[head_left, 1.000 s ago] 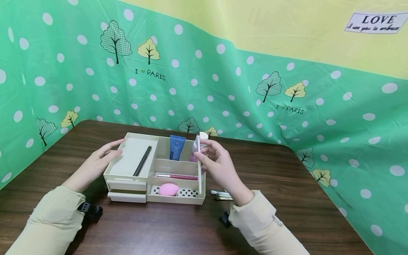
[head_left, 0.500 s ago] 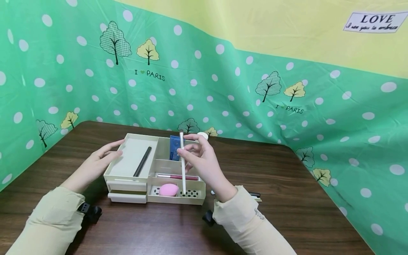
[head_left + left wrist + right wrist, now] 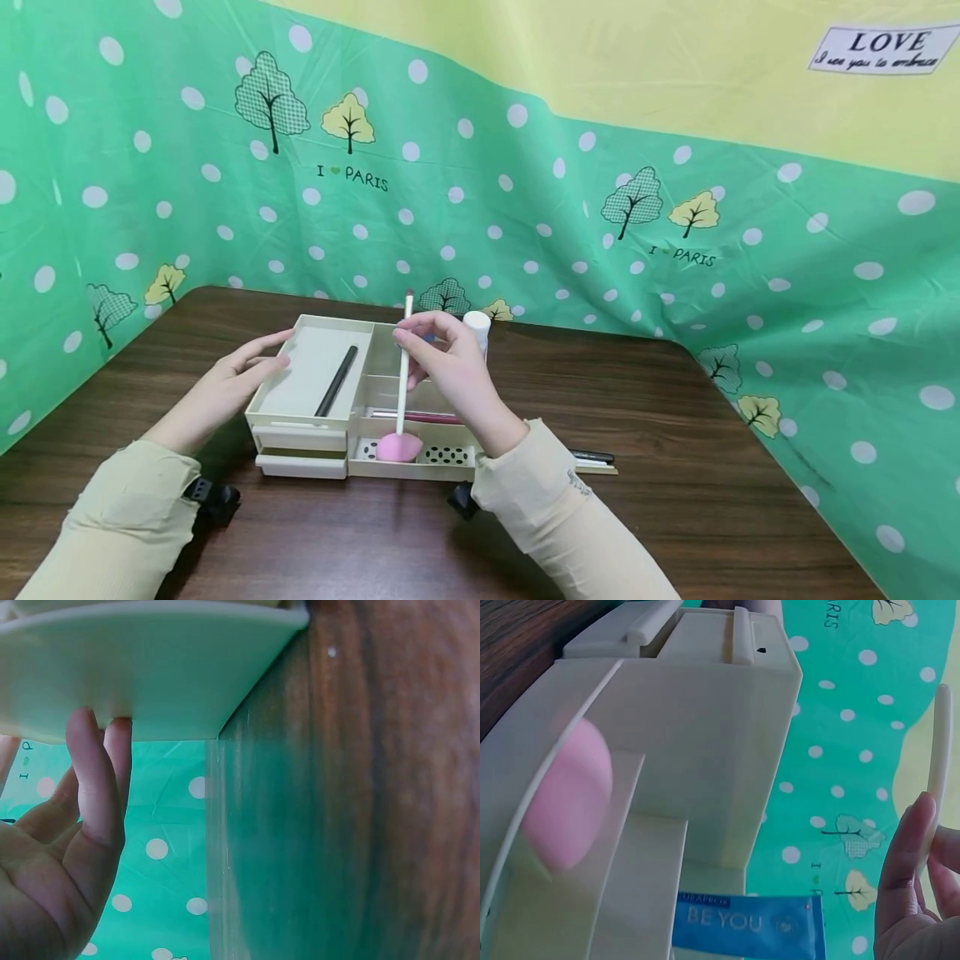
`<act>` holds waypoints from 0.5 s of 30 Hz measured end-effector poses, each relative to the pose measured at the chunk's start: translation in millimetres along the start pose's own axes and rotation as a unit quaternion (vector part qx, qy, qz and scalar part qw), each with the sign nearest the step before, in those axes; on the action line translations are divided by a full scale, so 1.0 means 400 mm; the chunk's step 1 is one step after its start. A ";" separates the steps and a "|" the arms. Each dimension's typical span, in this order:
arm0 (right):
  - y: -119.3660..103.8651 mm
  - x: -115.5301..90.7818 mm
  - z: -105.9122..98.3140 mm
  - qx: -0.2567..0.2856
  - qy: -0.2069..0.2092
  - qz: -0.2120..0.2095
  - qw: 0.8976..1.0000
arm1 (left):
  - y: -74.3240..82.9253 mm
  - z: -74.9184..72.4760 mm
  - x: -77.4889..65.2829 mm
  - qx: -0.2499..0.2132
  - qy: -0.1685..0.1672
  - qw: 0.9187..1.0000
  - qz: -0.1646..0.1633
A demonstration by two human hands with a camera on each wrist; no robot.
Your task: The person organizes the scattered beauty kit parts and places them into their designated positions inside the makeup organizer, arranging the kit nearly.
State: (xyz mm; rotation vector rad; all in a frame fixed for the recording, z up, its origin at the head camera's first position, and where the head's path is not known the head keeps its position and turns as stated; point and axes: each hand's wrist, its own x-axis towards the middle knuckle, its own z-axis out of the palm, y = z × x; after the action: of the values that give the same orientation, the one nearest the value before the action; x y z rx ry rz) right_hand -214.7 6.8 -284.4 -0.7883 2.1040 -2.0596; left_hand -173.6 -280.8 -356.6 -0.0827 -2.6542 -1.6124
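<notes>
My right hand pinches a slim white makeup brush between thumb and fingers, its dark tip up. The brush stands nearly vertical over the cream desktop organizer. In the head view its lower end overlaps a pink makeup sponge in the front compartment. The straight fingers of my left hand rest at the organizer's left side; the left wrist view shows fingertips against its wall. A blue tube marked "BE YOU" stands in a rear compartment, mostly hidden behind my right hand in the head view.
On the organizer's upper tray lies a black pen-like stick. Thin reddish sticks lie in the middle compartment. A white-capped bottle stands at its back right. More slim sticks lie on the brown table, partly behind the right sleeve.
My right hand has moved left with the brush, from the organizer's right end to above the pink sponge. The left hand has stayed in place.
</notes>
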 end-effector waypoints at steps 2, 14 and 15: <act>-0.002 0.008 0.010 0.001 0.001 0.006 1.000 | -0.001 0.000 0.000 -0.008 -0.002 1.000 0.002; 0.008 0.048 0.069 0.018 -0.006 0.033 0.999 | 0.002 0.001 -0.002 -0.020 -0.004 1.000 0.002; 0.011 0.052 0.073 0.017 -0.010 0.034 0.999 | 0.003 0.001 -0.001 -0.018 -0.004 1.000 0.002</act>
State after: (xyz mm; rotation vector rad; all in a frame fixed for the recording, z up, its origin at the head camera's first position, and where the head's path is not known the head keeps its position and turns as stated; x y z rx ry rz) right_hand -221.7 -28.7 -285.1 -0.7179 2.0508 -2.0389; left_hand -172.9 -280.1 -355.7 -0.0942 -2.6292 -1.6628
